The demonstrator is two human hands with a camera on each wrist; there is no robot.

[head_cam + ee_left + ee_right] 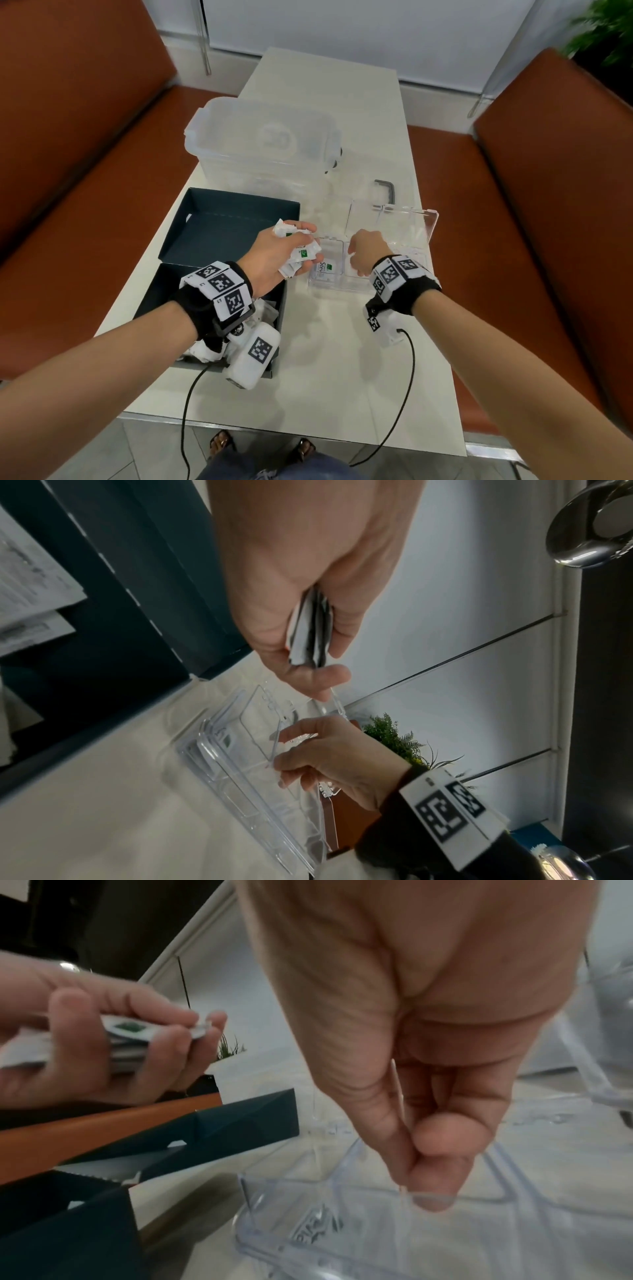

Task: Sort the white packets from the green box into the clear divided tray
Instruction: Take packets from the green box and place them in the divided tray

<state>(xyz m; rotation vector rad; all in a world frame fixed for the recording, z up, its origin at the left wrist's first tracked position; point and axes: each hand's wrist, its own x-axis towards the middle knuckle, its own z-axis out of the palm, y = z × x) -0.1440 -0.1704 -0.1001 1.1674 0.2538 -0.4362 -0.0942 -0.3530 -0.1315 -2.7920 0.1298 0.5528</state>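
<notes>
My left hand (308, 246) grips a bunch of white packets (298, 255) with green marks, just left of the clear divided tray (339, 287). The left wrist view shows the packets (308, 631) edge-on in that hand (308, 653). In the right wrist view the same hand (137, 1042) wraps around them (130, 1031). My right hand (359, 263) hovers over the tray's middle with fingers curled and the thumb on the index finger (435, 1164); nothing shows in it. One packet (327, 269) lies in the tray's left compartment. The dark green box (279, 318) under my left wrist holds more packets (265, 311).
The box's open lid (222, 233) lies flat behind it. The tray's clear lid (404, 226) stands open at the back. A large clear storage bin (263, 144) sits further back, a dark handle (385, 193) to its right. Orange benches (548, 205) flank the white table (308, 377).
</notes>
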